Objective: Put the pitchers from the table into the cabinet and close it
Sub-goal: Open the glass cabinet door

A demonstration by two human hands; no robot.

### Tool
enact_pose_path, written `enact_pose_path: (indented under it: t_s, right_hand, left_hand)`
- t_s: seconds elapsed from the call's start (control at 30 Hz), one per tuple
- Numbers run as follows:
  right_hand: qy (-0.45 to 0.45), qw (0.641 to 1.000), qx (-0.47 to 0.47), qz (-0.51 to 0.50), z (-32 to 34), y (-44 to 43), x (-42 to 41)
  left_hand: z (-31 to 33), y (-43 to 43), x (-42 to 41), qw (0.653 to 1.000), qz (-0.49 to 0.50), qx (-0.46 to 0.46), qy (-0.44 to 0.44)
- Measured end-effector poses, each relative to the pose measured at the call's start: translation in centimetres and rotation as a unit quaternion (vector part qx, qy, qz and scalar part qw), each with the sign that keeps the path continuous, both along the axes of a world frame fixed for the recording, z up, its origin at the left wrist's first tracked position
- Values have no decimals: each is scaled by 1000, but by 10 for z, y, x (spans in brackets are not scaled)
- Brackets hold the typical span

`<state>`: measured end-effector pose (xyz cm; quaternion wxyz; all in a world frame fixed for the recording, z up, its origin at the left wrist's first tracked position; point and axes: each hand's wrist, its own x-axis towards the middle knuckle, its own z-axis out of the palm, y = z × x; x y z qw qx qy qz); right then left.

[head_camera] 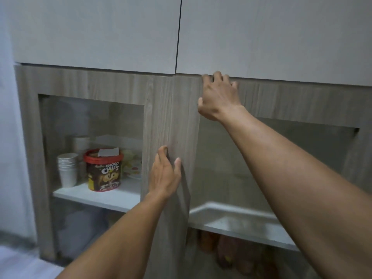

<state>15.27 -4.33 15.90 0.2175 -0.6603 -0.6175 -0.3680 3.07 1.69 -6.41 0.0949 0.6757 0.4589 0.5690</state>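
Observation:
No pitcher shows in this view. I face a cabinet with two wood-grain, glass-paned doors, the left door (112,85) and the right door (291,97). My left hand (164,176) lies flat, fingers apart, on the vertical wooden strip (171,117) where the two doors meet. My right hand (218,95) reaches up, its fingers hooked over the top edge of the right door, just under the white upper cabinet (261,37). Both doors look flush with the cabinet front.
Behind the left glass, a white shelf (96,196) holds a stack of paper cups (67,170), a red-lidded Choco Chips tub (103,170) and plates. Behind the right glass lie a metal tray (231,214) and brownish items (227,250) below. A wall stands at the left.

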Motion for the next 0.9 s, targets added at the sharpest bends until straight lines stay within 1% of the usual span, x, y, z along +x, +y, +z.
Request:
enact_pose_path:
  t_s: [0.07, 0.13, 0.27, 0.37, 0.5, 0.57, 0.67, 0.9]
  right_hand:
    - [0, 1000, 2, 4, 0, -11, -4]
    - [2, 1000, 4, 9, -1, -24, -8]
    - [20, 1000, -4, 13, -3, -55, -22]
    - [45, 999, -29, 10, -2, -89, -34]
    - [82, 995, -51, 2, 3, -150, -57]
    - [105, 993, -62, 6, 2, -183, -66]
    - [151, 986, -63, 10, 4, -232, -74]
    - [150, 988, -36, 8, 13, -348, -96]
  left_hand:
    - [2, -2, -8, 999, -17, -36, -1]
    - [10, -7, -14, 998, -29, -49, -7]
    - [21, -27, -28, 997, -48, -29, -53]
    - [18, -56, -38, 998, -33, -17, -43]
    - [16, -113, -52, 997, -41, 49, -49]
    - [15, -145, -60, 994, -68, 77, -36]
    - [16, -192, -66, 990, -112, 87, -13]
    - [15, -296, -58, 963, -229, 140, 16]
